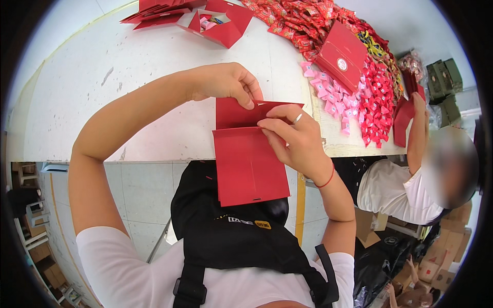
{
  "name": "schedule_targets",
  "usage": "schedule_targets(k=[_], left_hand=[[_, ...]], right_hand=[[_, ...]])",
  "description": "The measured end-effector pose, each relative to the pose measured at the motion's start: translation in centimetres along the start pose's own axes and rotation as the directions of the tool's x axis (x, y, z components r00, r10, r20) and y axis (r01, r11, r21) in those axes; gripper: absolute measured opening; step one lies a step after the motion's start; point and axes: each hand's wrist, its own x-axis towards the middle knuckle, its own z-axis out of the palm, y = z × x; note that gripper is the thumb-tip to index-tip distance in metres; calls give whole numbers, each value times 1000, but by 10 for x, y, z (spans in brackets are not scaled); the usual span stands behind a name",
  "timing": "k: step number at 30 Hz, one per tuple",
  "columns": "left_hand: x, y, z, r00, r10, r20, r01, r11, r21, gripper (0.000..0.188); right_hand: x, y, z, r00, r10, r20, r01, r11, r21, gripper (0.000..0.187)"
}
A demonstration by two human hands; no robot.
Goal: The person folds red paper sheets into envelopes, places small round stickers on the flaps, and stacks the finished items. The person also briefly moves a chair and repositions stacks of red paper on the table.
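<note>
In front of my body, over the near table edge, I hold a red folding gift box (252, 167) with its long panel hanging down towards my black apron. My left hand (226, 84) pinches the far flap at its top edge, thumb and fingers closed on it. Opposite, my right hand (298, 134) grips the box by the fold on its right side, fingers bent over the edge. A ring and a red bracelet show on that hand. The gap between the two flaps is partly hidden by my fingers.
An open red box (237, 24) holding small wrapped pieces stands at the back, beside stacked red boxes (162, 13). Right, a closed red box (339, 59) lies on piled red packets (303, 20) and pink pieces (334, 97). A co-worker's hand (420, 105) holds red card.
</note>
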Motion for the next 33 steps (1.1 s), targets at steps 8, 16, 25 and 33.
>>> schedule_targets(k=[8, 16, 25, 33], left_hand=[[10, 4, 6, 996, 71, -47, -71, 997, -11, 24], [10, 22, 28, 986, 129, -104, -127, 992, 23, 29], [16, 30, 38, 954, 203, -222, -148, 959, 240, 24], [2, 31, 20, 938, 217, -271, -146, 954, 261, 20]], right_hand=[[-2, 18, -11, 988, -145, -55, 144, 989, -14, 20], [-7, 14, -12, 992, -116, 46, 122, 980, -154, 2], [-12, 18, -17, 999, -33, 39, 35, 997, -63, 6], [-20, -14, -76, 985, 94, 144, -119, 978, 174, 6]])
